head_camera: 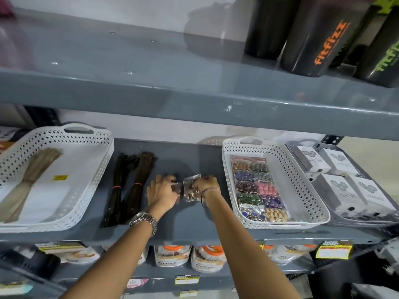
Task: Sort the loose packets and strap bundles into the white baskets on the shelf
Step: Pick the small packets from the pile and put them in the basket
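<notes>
Both my left hand (162, 192) and right hand (205, 184) grip loose packets (190, 188) between them, gathering; next they go rightward into the white basket (306, 197).

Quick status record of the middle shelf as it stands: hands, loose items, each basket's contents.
left hand: closed on clear plastic packets of beads on the grey shelf
right hand: gripping the same packets
loose items: two dark brown strap bundles lying on the shelf, beside the left hand
left white perforated basket: one beige strap bundle
right white perforated basket: rows of coloured bead packets
far right: grey basket holding white boxes
</notes>
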Demonstrator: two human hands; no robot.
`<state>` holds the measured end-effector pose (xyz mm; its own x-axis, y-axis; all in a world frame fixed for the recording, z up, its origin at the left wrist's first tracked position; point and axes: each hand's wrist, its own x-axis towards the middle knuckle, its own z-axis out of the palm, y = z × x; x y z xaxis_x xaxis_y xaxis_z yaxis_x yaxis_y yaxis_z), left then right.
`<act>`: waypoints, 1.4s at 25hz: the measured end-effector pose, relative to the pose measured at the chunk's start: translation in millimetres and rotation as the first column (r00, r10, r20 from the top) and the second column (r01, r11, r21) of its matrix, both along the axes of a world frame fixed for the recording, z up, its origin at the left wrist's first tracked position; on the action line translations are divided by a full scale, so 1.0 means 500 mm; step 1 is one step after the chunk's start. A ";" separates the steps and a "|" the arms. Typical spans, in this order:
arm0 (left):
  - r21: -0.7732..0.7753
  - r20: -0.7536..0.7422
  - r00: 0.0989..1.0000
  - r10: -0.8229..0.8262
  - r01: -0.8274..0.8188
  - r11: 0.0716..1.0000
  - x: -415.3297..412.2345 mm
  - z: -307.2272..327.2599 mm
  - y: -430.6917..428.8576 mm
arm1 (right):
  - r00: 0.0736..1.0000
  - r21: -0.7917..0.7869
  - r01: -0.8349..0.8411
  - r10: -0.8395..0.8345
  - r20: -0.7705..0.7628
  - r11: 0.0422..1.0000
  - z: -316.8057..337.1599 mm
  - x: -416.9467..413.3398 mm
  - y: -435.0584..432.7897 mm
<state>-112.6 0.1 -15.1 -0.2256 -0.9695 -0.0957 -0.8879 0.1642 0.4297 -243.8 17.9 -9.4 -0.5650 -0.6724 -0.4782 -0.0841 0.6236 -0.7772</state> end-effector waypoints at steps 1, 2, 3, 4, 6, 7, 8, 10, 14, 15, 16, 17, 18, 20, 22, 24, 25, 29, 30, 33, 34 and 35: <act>0.049 -0.149 0.988 0.030 -0.023 0.999 -0.016 0.013 0.000 | 0.995 -0.063 0.053 -0.047 0.085 0.997 0.015 -0.011 -0.002; 0.129 -0.322 0.944 0.072 -0.032 0.991 -0.045 0.030 0.002 | 0.983 -0.123 0.099 -0.077 0.169 0.987 0.037 -0.028 0.004; 0.206 -0.466 0.876 0.124 -0.029 0.978 -0.083 0.050 0.008 | 0.969 -0.190 0.128 -0.081 0.235 0.974 0.059 -0.050 0.014; 0.265 -0.557 0.811 0.175 -0.026 0.964 -0.122 0.068 0.013 | 0.966 -0.257 0.134 -0.069 0.249 0.957 0.079 -0.077 0.025; 0.301 -0.649 0.739 0.180 0.033 0.953 -0.199 0.098 0.029 | 0.979 -0.336 0.135 -0.073 0.191 0.932 0.110 -0.143 0.062; 0.288 -0.672 0.729 0.130 0.095 0.953 -0.233 0.106 0.042 | 0.981 -0.336 0.145 -0.089 0.175 0.931 0.120 -0.179 0.088; 0.264 -0.680 0.730 0.063 0.165 0.950 -0.263 0.108 0.058 | 0.980 -0.318 0.166 -0.119 0.162 0.934 0.126 -0.215 0.117; 0.192 -0.632 0.767 -0.111 0.294 0.936 -0.310 0.094 0.094 | 0.979 -0.255 0.202 -0.186 0.085 0.946 0.119 -0.291 0.177; 0.130 -0.466 0.814 -0.347 0.451 0.883 -0.373 0.039 0.166 | 0.942 0.192 0.055 0.013 -0.336 0.980 0.084 -0.384 0.262; 0.119 -0.401 0.828 -0.393 0.472 0.874 -0.386 0.027 0.182 | 0.888 0.357 -0.008 0.170 -0.427 0.934 0.067 -0.395 0.276; 0.087 -0.306 0.839 -0.450 0.496 0.864 -0.394 0.015 0.194 | 0.836 0.453 -0.040 0.278 -0.473 0.891 0.054 -0.394 0.286; 0.044 -0.215 0.835 -0.506 0.526 0.849 -0.401 0.002 0.203 | 0.804 0.496 -0.040 0.322 -0.499 0.868 0.043 -0.393 0.296; 0.002 -0.149 0.824 -0.547 0.553 0.833 -0.405 -0.007 0.208 | 0.790 0.508 -0.029 0.331 -0.516 0.861 0.037 -0.390 0.301; -0.041 -0.097 0.813 -0.575 0.574 0.818 -0.408 -0.014 0.206 | 0.764 0.515 -0.003 0.334 -0.552 0.857 0.032 -0.383 0.302; -0.040 -0.076 0.815 -0.574 0.572 0.819 -0.409 -0.015 0.198 | 0.754 0.514 0.042 0.310 -0.579 0.857 0.034 -0.381 0.298; -0.020 -0.049 0.795 -0.605 0.604 0.796 -0.407 -0.013 0.192 | 0.732 0.531 0.090 0.305 -0.609 0.843 0.039 -0.372 0.296; -0.001 -0.058 0.783 -0.619 0.620 0.785 -0.403 -0.009 0.190 | 0.715 0.542 0.104 0.316 -0.624 0.834 0.044 -0.363 0.290; -0.202 0.000 0.806 -0.592 0.580 0.789 -0.368 0.041 0.160 | 0.593 0.422 0.075 0.300 -0.747 0.904 0.078 -0.285 0.209; -0.297 0.020 0.845 -0.534 0.515 0.804 -0.348 0.058 0.134 | 0.569 0.352 0.017 0.280 -0.773 0.936 0.085 -0.254 0.174; -0.295 0.074 0.975 -0.207 0.220 0.930 -0.228 0.073 0.027 | 0.573 0.120 -0.239 0.240 -0.784 0.964 0.100 -0.136 0.075; -0.240 0.129 0.986 -0.104 0.133 0.962 -0.174 0.064 -0.003 | 0.585 0.093 -0.315 0.270 -0.765 0.945 0.096 -0.097 0.052; -0.163 0.190 0.981 -0.036 0.068 0.984 -0.116 0.052 -0.024 | 0.583 0.105 -0.371 0.320 -0.747 0.923 0.085 -0.058 0.031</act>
